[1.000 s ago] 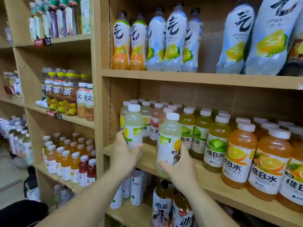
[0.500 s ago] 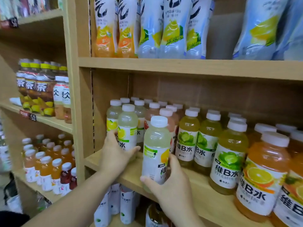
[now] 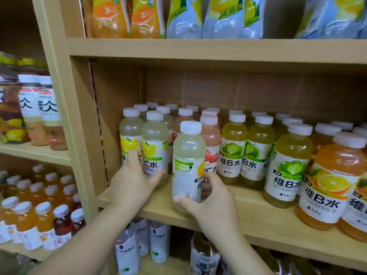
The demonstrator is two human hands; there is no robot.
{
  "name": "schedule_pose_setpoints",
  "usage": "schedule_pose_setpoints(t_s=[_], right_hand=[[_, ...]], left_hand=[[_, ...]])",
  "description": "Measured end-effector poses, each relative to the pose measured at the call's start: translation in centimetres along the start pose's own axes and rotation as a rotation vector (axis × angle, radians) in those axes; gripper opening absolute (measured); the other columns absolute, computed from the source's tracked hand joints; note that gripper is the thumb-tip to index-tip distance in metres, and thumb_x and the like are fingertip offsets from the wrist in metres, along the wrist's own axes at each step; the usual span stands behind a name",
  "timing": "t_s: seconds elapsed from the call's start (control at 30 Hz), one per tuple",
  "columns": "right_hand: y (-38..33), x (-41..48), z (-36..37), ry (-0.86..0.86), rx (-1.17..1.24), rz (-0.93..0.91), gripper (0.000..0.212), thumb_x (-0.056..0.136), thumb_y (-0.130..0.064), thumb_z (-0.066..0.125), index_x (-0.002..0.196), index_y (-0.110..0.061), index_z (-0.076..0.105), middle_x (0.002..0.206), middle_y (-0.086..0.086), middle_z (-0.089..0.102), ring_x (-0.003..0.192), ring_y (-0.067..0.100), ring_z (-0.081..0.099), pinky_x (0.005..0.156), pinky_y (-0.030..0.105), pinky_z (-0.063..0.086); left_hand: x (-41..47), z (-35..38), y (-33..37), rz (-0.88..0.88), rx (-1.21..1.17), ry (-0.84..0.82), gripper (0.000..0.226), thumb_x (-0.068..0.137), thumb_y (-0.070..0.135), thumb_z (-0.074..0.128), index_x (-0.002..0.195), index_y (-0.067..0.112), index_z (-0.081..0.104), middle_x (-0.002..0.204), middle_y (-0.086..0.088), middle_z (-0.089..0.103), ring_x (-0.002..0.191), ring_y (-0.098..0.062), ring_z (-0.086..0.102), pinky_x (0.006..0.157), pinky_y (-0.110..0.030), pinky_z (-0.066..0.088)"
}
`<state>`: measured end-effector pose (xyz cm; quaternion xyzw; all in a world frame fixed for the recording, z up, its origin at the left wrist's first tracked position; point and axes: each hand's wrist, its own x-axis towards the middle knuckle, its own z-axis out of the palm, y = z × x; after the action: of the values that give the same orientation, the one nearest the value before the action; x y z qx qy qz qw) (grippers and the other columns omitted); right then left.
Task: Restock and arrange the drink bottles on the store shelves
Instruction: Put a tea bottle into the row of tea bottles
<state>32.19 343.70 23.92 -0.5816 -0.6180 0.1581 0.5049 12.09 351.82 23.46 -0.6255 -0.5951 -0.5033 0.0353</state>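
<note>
My left hand (image 3: pixel 131 183) grips a pale lemon drink bottle (image 3: pixel 155 143) with a white cap, standing on the wooden middle shelf (image 3: pixel 258 219) near its left wall. My right hand (image 3: pixel 210 203) grips a second pale lemon bottle (image 3: pixel 187 161) near the shelf's front edge, its label turned sideways. Behind them stand rows of lemon bottles (image 3: pixel 130 132), pink bottles (image 3: pixel 210 135), green lime bottles (image 3: pixel 234 147) and orange bottles (image 3: pixel 333 179), all white-capped.
Tall orange and pale blue bottles (image 3: pixel 184 16) fill the shelf above. An upright wooden post (image 3: pixel 79 116) divides off the left bay, which holds tea bottles (image 3: pixel 39 108) and small orange and red bottles (image 3: pixel 39 215). More bottles (image 3: pixel 158 241) stand on the shelf below.
The view has moved closer and lower toward the middle shelf. Both hands still hold their lemon bottles, which sit lower and further onto the shelf than a second ago.
</note>
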Motion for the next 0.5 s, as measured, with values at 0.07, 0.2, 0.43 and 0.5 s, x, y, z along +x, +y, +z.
schedule_pose_setpoints(t_s=[0.07,0.2,0.43,0.5], right_hand=[[-0.5,-0.2,0.8,0.079,-0.069,0.023,0.068,0.052,-0.064,0.089,0.097,-0.040,0.044,0.090,-0.020,0.064,0.080,-0.003,0.060,0.067,0.021,0.050],[-1.5,-1.3,2.4,0.186,-0.267,-0.064,0.062,0.071,-0.052,0.087,0.077,-0.031,0.030,0.072,-0.012,0.045,0.064,0.015,0.042,0.053,0.029,0.027],[-2.0,-3.2,3.8,0.216,-0.306,-0.109,0.034,0.090,-0.026,0.073,0.079,-0.019,0.041,0.077,-0.007,0.041,0.071,0.016,0.038,0.065,0.028,0.023],[-2.4,-3.0,4.1,0.201,-0.325,-0.069,0.033,0.089,-0.026,0.072,0.081,-0.020,0.041,0.078,-0.007,0.042,0.073,0.015,0.039,0.065,0.029,0.025]], left_hand=[[0.3,-0.1,-0.2,0.040,0.022,-0.027,0.072,0.068,0.056,0.086,0.107,0.026,0.035,0.105,-0.001,0.071,0.093,-0.034,0.070,0.063,-0.042,0.053],[0.8,-0.6,-0.7,0.161,0.041,-0.070,0.073,0.069,0.055,0.086,0.099,0.025,0.027,0.095,-0.012,0.071,0.081,-0.042,0.070,0.056,-0.039,0.039],[0.7,-1.5,-1.5,0.181,-0.140,-0.172,0.050,0.082,0.042,0.080,0.104,0.025,0.039,0.073,0.006,0.065,0.074,-0.032,0.068,0.064,-0.043,0.054],[0.8,-1.6,-1.7,0.121,-0.222,-0.188,0.046,0.083,0.036,0.081,0.101,0.026,0.041,0.064,0.009,0.062,0.071,-0.026,0.066,0.066,-0.043,0.055]])
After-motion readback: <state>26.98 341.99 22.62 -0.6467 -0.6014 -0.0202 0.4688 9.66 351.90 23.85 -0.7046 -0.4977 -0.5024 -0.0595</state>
